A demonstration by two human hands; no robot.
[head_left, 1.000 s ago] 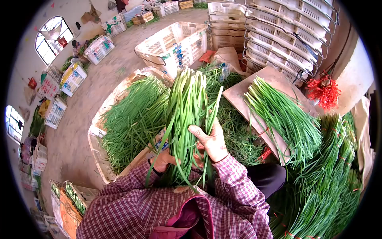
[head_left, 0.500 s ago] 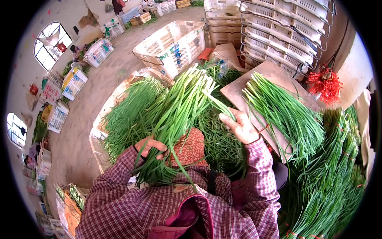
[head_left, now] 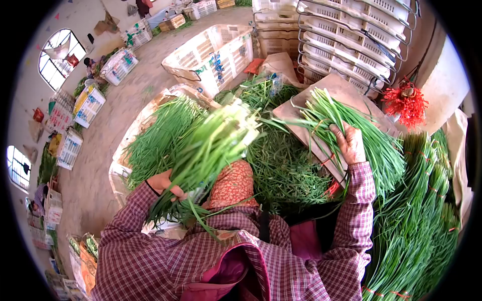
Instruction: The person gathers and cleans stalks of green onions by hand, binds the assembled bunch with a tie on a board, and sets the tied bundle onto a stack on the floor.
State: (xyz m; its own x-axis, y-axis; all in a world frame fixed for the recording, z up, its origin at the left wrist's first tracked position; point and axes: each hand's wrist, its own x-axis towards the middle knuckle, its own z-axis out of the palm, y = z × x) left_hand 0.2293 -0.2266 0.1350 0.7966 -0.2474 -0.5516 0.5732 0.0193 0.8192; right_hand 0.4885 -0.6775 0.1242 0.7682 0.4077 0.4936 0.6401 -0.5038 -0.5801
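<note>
My left hand (head_left: 166,184) is closed round the lower, leafy part of a thick bunch of garlic chives (head_left: 221,135), whose pale stem ends point away from me and are blurred by motion. My right hand (head_left: 350,144) rests at the pile of chives (head_left: 374,145) on the slanted board (head_left: 296,113), its fingers curled round some stalks there. A few stalks stick out to the left of that hand. Below the held bunch is a red patterned cloth (head_left: 232,184) over my knee. Loose chive trimmings (head_left: 283,170) lie between my hands.
More chives (head_left: 163,133) fill a lined crate at the left. A white crate (head_left: 211,60) stands ahead, with stacked crates (head_left: 346,42) behind the board. Red ties (head_left: 405,105) hang at the right, above several tied chive bundles (head_left: 406,226).
My right hand has moved right, from beside the held bunch to the pile on the board, carrying a few stalks. The left hand's bunch has shifted slightly left and down.
</note>
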